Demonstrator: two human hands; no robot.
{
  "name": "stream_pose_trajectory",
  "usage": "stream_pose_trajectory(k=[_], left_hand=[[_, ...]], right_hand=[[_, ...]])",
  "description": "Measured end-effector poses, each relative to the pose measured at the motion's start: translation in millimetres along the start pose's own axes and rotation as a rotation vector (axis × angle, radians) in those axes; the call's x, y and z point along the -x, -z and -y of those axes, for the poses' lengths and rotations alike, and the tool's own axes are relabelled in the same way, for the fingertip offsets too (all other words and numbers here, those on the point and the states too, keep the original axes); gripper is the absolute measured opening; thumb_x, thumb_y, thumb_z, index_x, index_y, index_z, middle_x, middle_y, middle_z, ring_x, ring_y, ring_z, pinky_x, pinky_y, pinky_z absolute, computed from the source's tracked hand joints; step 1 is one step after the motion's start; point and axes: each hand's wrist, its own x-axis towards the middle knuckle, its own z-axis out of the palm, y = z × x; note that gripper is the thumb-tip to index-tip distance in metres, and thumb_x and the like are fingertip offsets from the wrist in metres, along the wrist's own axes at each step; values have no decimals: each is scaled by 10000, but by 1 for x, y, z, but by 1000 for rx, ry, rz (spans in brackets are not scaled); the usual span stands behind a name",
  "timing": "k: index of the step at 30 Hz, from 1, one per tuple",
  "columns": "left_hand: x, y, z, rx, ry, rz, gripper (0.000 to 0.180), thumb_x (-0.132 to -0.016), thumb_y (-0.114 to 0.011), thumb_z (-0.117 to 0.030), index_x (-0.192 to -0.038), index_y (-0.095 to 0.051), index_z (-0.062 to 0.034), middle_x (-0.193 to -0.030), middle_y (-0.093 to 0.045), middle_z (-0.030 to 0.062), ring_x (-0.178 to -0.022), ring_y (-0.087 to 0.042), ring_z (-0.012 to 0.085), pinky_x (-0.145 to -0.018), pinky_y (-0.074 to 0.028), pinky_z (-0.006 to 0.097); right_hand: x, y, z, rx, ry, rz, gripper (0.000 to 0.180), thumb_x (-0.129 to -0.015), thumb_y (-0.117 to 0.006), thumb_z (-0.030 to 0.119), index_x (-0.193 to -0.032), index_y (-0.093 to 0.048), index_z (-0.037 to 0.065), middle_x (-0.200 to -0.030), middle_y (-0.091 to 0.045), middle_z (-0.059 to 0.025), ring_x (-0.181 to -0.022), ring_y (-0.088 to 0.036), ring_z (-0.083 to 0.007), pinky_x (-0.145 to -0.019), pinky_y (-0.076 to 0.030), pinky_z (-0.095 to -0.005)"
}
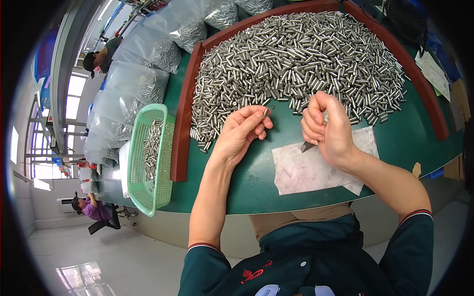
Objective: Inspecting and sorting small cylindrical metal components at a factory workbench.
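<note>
My left hand [243,132] pinches a small metal pin [266,114] between thumb and fingertips, above the green tabletop [254,172]. To its right, my right hand [328,128] is wrapped round a tool with a dark, pointed blade [306,147] sticking out below the fist. A bit of its pale handle [325,117] shows between the fingers; the tool's exact kind is hidden. Under the right hand lies a smudged white paper sheet [301,175]. Just beyond both hands spreads a large heap of short, shiny metal pins [301,54].
Dark red wooden bars [183,123] border the heap. A light green perforated basket [160,195] with some pins stands at the left. Clear plastic bags of pins [131,79] line the far left side. A black fan [407,19] and papers [434,74] sit at the far right.
</note>
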Motion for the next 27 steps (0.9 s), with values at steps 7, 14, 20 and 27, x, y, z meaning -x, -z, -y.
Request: stream_pose_trajectory(k=[7,14,20,27], left_hand=[[20,-26,2,-740,-63,101,75,-779,-567,-61,-797,-533,3,-642,-503,-28,-559,-428,21,-502,-350,165],[27,-36,11,-1107,-202,43,90,-725,-607,-42,-692,-551,20,-490,-454,3,-440,-368,48,-405,-305,217],[28,-37,13,-1111,-181,24,102,-720,-621,-40,-690,-553,29,-513,-493,10,-453,-381,42,-411,-313,213],[29,-37,11,-1124,-168,19,102,-724,-624,-42,-694,-560,32,-534,-521,16,-469,-406,39,-424,-331,203]], right_hand=[[-1,0,-1,37,15,-7,366,-887,-281,285,-564,-267,112,-423,-224,29,-364,-165,-68,-367,-183,-228],[6,-4,-1,-75,108,54,303,-833,-299,193,-549,-278,92,-443,-254,17,-364,-210,-64,-360,-202,-218],[6,-5,-11,-107,128,31,310,-838,-292,187,-543,-283,90,-449,-259,19,-374,-209,-64,-366,-210,-219],[6,-6,-14,-88,111,46,295,-821,-305,176,-541,-284,87,-447,-262,14,-382,-207,-62,-370,-204,-219]])
